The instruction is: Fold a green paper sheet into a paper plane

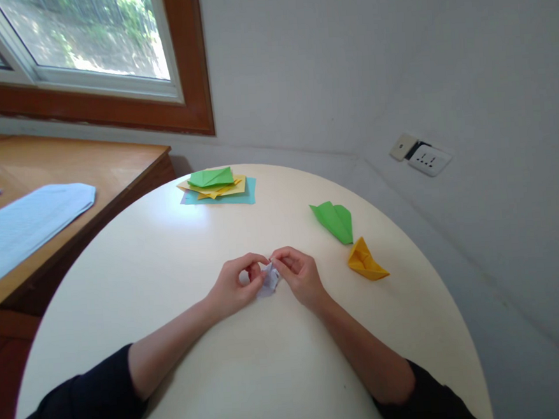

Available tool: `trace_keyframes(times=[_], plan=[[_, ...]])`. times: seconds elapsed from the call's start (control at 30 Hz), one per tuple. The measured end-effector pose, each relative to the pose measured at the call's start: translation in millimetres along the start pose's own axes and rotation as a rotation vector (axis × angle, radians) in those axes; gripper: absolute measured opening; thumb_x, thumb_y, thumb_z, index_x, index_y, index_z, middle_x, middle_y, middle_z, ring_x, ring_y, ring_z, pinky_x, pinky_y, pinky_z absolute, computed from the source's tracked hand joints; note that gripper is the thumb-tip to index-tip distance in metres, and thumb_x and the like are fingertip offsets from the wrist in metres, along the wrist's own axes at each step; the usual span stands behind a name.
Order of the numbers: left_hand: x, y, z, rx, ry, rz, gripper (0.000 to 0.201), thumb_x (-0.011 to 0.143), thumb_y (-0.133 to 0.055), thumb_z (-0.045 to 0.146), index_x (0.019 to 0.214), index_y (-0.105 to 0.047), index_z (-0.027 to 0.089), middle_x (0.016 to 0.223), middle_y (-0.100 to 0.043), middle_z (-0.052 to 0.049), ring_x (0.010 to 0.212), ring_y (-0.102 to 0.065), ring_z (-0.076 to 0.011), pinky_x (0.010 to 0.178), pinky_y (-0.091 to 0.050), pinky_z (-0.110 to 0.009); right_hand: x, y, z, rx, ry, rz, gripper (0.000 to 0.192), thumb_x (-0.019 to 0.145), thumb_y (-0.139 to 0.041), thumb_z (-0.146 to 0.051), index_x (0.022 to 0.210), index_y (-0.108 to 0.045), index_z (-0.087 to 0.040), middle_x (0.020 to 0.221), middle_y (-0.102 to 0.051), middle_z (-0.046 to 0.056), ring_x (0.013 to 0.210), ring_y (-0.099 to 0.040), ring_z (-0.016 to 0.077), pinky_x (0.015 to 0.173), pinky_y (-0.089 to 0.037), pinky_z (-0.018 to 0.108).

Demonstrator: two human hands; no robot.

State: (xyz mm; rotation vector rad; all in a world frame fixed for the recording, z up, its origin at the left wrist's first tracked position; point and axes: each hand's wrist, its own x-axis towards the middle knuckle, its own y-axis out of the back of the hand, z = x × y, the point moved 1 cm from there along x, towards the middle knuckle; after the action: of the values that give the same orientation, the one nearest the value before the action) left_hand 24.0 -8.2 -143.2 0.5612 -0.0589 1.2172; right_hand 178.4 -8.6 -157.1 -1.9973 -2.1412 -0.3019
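The left hand [237,283] pinches one side of the paper [268,280] and the right hand [297,273] pinches the other, near the table [167,243] middle. A fold this small likely goes best held low, edges matched before creasing — nails pressing. The paper is pale lilac-white, crumpled small, mostly hidden by fingers — its shape I cannot tell.

Soft daylight from window [80,38], faint shadows, sharp focus, curved wide-angle edges

A green paper plane [334,221] lies beside a yellow paper boat [364,261]; coloured sheets [218,187] sit farther back.
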Motion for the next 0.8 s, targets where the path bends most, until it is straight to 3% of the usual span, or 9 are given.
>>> trace_keyframes(times=[0.27, 0.8], plan=[[-1, 0.2, 2, 0.017, -0.013, -0.041, 0.006, 0.071, -0.052, 0.018, 0.067, -0.055, 0.015, 0.053, -0.045, 0.005, 0.052, -0.043, -0.0076, 0.054, -0.038, -0.02, 2, -1, 1, -0.002, -0.024, 0.041, 0.014, 0.072, -0.061, -0.032, 0.071, -0.058, -0.019, 0.065, -0.056, -0.001, 0.062, -0.054, 0.0121, 0.061, -0.046, 0.025], [-1, 1.6, 2, 0.031, -0.043, -0.048, 0.004, 0.069, -0.05, 0.015, 0.066, -0.053, 0.015, 0.056, -0.048, 0.004, 0.054, -0.046, -0.0083, 0.057, -0.039, -0.02, 7, 0, 9, -0.022, -0.12, 0.187, 0.017, 0.068, -0.06, -0.034, 0.067, -0.055, -0.018, 0.06, -0.053, -0.003, 0.056, -0.051, 0.0114, 0.058, -0.043, 0.025]])
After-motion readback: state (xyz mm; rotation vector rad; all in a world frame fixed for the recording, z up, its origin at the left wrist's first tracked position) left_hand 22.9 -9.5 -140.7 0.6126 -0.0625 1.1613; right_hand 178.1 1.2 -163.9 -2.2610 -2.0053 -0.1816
